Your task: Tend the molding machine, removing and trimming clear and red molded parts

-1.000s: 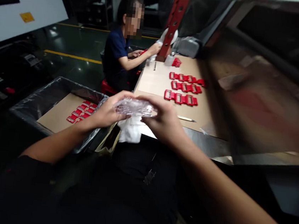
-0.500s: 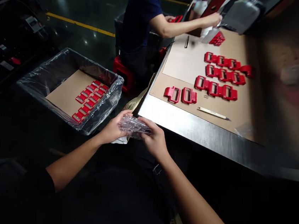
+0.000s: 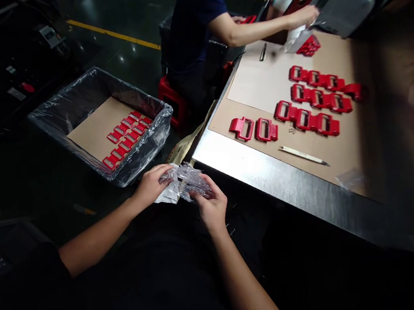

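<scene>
Now both hands pinch one crumpled clear bag [image 3: 186, 182] over the lap — left hand [image 3: 151, 184] at its left end, right hand [image 3: 213, 206] at its right, long axis running across between them.

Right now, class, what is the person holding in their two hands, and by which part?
A crumpled clear plastic bag, gripped by its two ends: left hand on the left end, right hand on the right.
</scene>
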`<state>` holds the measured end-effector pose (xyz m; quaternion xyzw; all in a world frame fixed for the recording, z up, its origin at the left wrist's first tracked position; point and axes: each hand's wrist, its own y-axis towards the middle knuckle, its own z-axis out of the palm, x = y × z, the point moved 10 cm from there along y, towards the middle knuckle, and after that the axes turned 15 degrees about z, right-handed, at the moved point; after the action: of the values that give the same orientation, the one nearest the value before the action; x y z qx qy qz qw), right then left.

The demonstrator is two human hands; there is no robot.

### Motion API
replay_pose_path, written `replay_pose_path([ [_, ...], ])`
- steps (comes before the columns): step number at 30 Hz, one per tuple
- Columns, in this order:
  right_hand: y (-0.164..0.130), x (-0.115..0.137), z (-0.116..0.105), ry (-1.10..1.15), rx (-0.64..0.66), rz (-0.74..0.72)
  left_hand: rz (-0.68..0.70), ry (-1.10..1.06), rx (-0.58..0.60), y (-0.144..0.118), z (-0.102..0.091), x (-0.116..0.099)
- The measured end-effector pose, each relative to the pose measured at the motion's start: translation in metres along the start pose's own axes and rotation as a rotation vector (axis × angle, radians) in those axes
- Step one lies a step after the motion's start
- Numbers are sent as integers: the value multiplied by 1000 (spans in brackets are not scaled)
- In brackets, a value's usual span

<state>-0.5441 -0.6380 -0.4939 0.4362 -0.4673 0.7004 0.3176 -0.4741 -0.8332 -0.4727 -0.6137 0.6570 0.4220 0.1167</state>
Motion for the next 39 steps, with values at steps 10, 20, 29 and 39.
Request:
replay_pose_path([
  [10,12,-1,18,108,9,38,66,397,69,3,-36,2],
  [20,24,72,96,-617,8,-443,121,775,459,8,-46,22],
  [29,83,40,161,-1313,177,-259,215,950,775,22,-30,31],
  [39,74,8,140,-1006,286,-245,286,804,863,65,5,28],
])
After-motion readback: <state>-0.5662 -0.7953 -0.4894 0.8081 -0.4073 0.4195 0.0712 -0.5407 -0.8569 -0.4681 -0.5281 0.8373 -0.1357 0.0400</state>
